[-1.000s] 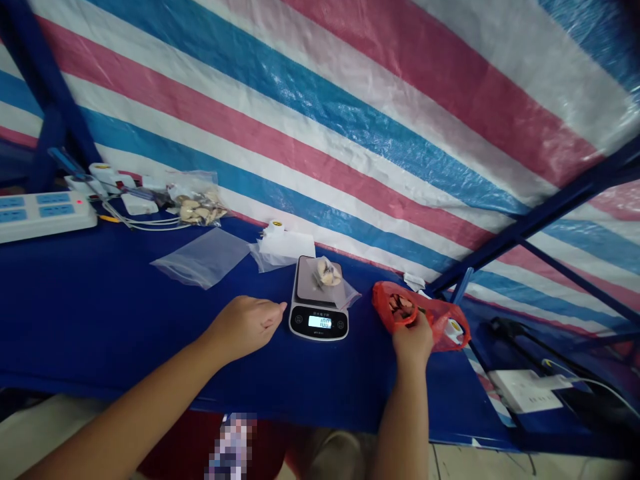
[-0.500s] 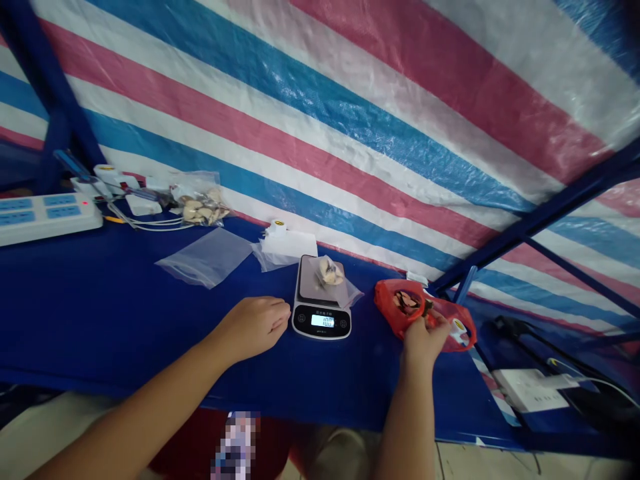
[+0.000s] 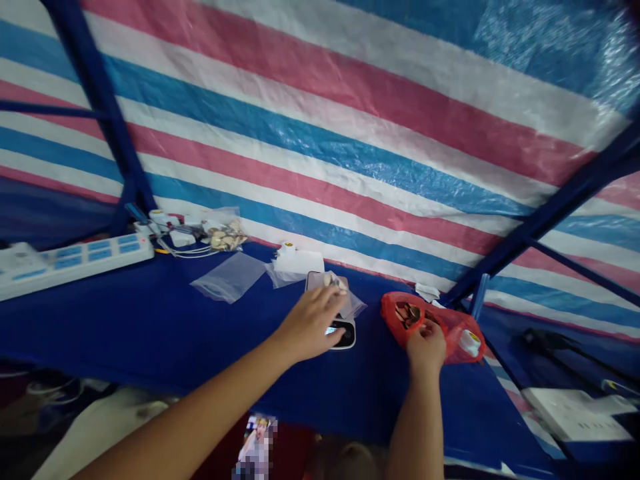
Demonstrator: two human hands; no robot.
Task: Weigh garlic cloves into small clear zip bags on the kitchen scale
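My left hand reaches over the kitchen scale, fingers apart, its fingertips at a small clear zip bag on the weighing plate. Pale dried slices are inside that bag. My hand covers much of the scale and most of its lit display. On the right, a red plastic bag lies with its mouth open, showing dark reddish-brown dried slices. My right hand is closed at the bag's mouth, fingertips pinched together among the red plastic. What they pinch is hidden.
A flat clear zip bag lies left of the scale, beside white paper. Farther left are a filled bag of pale slices, cables and a power strip. A white box stands at right. Striped sheeting hangs behind.
My left hand has moved from beside the scale up over it to the small clear bag, and its fingers have opened. My right hand stays at the red bag. The view has shifted.
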